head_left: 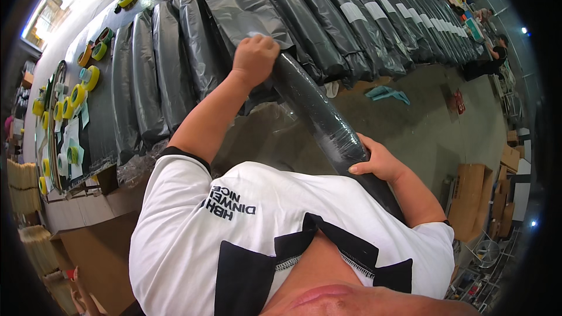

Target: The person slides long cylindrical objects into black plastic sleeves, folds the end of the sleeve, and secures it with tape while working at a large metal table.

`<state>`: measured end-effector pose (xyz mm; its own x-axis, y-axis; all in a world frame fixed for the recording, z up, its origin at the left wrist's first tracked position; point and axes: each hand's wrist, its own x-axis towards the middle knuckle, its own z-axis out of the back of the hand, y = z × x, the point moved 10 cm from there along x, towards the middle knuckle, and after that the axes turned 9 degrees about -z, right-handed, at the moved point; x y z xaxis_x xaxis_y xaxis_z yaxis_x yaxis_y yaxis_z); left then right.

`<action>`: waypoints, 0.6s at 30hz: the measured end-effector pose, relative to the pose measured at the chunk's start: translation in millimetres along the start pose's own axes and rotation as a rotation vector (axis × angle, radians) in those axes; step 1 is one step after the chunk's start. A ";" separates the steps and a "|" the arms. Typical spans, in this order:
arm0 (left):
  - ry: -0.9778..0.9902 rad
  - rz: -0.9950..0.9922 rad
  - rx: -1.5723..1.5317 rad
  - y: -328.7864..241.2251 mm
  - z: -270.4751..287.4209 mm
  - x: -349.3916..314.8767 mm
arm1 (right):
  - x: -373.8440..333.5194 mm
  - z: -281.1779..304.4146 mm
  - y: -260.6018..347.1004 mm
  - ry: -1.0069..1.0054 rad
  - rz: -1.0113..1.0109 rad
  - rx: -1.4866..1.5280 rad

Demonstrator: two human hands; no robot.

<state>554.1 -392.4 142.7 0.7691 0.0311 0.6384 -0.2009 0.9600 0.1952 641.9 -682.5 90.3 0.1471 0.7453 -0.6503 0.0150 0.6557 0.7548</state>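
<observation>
A long dark roll (319,114) wrapped in shiny clear film slants from the table toward my right side. Its far end goes into the mouth of a black plastic bag (243,9) that lies on the table. My left hand (256,58) is closed on the bag's edge, right where the roll enters. Lower down, my right hand (380,161) grips the roll near its close end, thumb on top and fingers hidden behind. The lowest part of the roll rests against my right forearm and body.
Bagged black rolls (172,64) lie side by side to the left, and more bagged rolls (351,11) with white labels stretch right. Yellow and green tape rolls (76,96) sit on the table's left end. A blue cloth (388,94) lies on the floor. Cardboard boxes (471,199) stand at right.
</observation>
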 end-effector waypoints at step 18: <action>-0.267 0.060 -0.354 -10.8 53.7 7.0 | 49.9 -26.7 29.9 -0.303 0.085 -0.265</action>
<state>529.1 -417.4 185.1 0.5692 0.0608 0.8199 0.0155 0.9963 -0.0846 623.3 -622.5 78.2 0.4218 0.7547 -0.5025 -0.2595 0.6315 0.7307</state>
